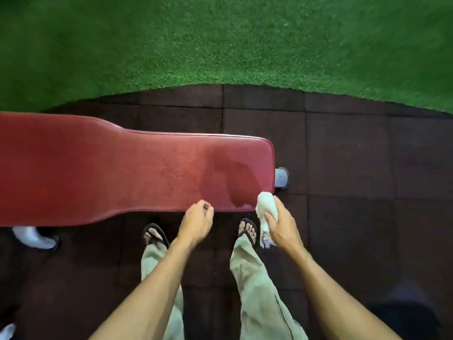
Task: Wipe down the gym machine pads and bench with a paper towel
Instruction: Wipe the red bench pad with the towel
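The red padded desk (110, 168) ran in from the left and ended in a rounded end near the middle, its near edge just ahead of the person's sandalled feet. Dark rubber floor tiles (355, 168) lay open to the right and behind it, meeting green turf (220, 40) farther off. The right hand (282, 224) gripped a crumpled white paper towel (266, 204) against the desk's near right corner (beside a darker damp patch). The left hand (197, 219) hovered at the near edge, fingers loosely curled, holding nothing.
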